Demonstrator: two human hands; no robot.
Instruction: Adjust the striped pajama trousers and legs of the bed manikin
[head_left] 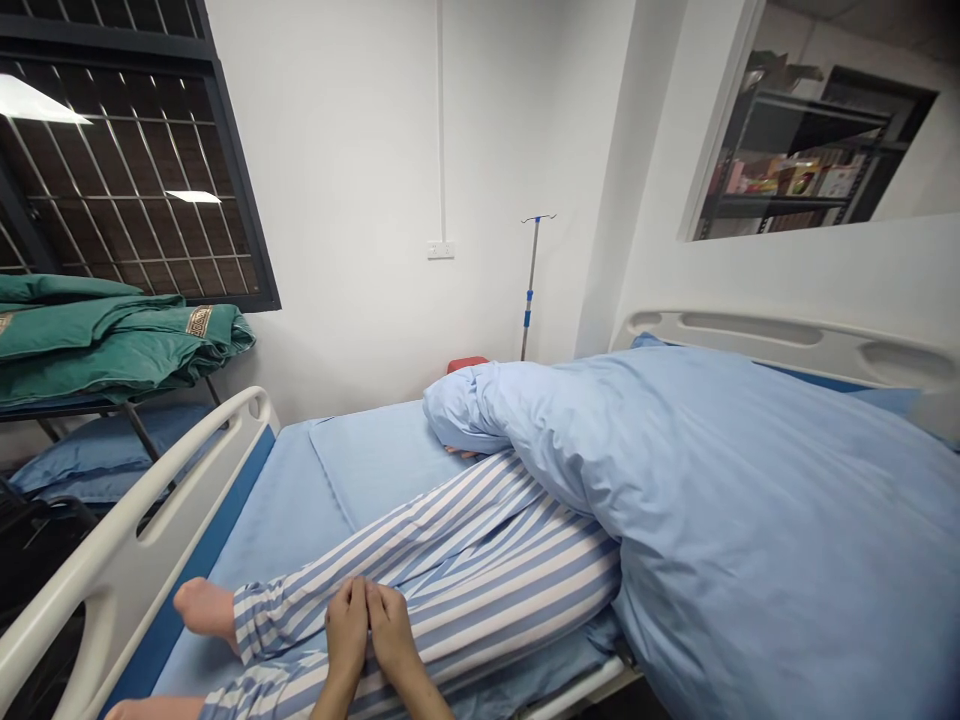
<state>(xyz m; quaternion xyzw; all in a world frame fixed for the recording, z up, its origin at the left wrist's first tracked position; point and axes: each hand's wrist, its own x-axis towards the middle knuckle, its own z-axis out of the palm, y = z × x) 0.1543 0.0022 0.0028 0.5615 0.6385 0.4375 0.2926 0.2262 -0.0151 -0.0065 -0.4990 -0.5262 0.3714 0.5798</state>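
Note:
My left hand (347,630) and my right hand (389,625) are side by side at the lower middle, touching along their inner edges. Both have their fingers curled in; no object shows in either, though the fingertips are hidden. Just beyond and below them are the legs of a figure in blue-and-white striped trousers (517,580), lying on the bed. One bare foot (206,607) points toward the footboard, and part of the other (157,708) shows at the bottom edge. A light blue quilt (697,470) covers the figure from about the hips up.
A pale footboard (172,455) rises on the left, a headboard (787,335) on the right. Behind the bed stand an IV pole (531,290) and a red object (466,364). Folded green bedding (112,340) lies on a rack at left, under a barred window (127,170).

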